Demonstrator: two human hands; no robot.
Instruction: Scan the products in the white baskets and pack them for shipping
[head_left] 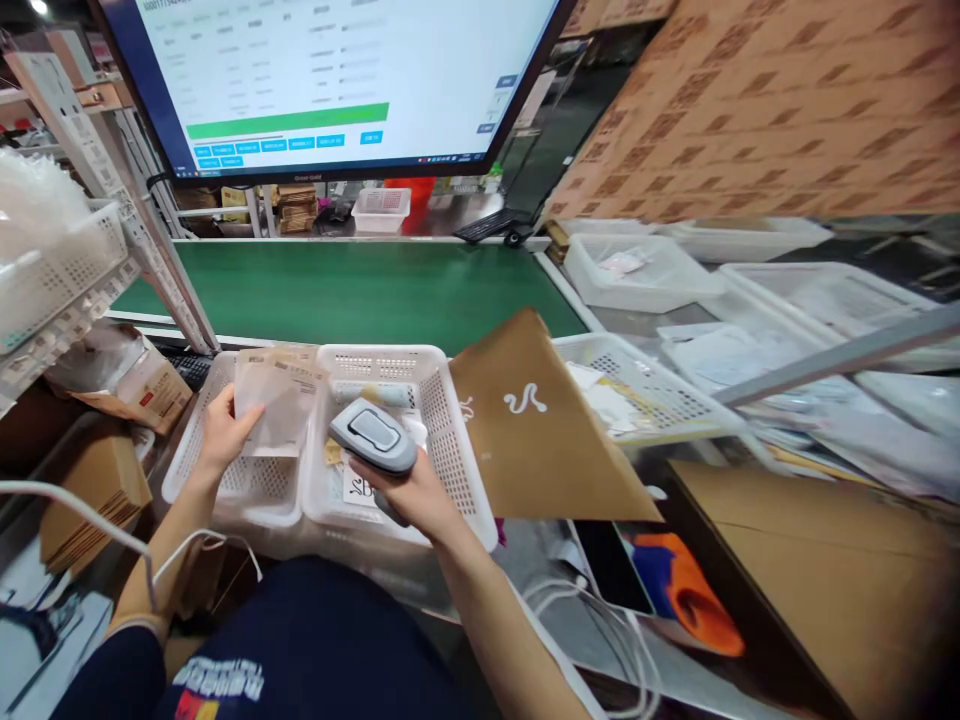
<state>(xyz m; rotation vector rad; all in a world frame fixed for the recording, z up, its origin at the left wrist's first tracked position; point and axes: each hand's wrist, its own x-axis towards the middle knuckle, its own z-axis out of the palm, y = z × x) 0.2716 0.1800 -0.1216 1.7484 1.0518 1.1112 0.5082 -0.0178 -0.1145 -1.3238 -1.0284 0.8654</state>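
Head view: pinching a flat pale packet (271, 410) by its left edge between thumb and fingers of the left hand (227, 432), above the left white basket (262, 492), with printing and what looks like a barcode near its top edge; wrapping the right hand (420, 492) around the handle of a grey handheld barcode scanner (373, 435), head turned towards the packet but apart from it, over the right white basket (461, 470) and its small packages and black-printed card (360, 488). Could, by judgement, misread through a bent or tilted packet, or pick up a wrong code from the goods lying beneath the scanner; could also lose the packet into the basket, being held by one edge only. Might snag on the white cable (67, 497) looping across the left forearm, if reaching further. Just right of the baskets, a brown cardboard sheet (555, 430) with white squiggles, liable to slide if nudged by the right elbow; then a dark-screened phone-like device (611, 565) beside an orange-and-blue item (694, 595). Beyond the baskets, a green conveyor belt (375, 285), with a lit monitor (262, 80) above
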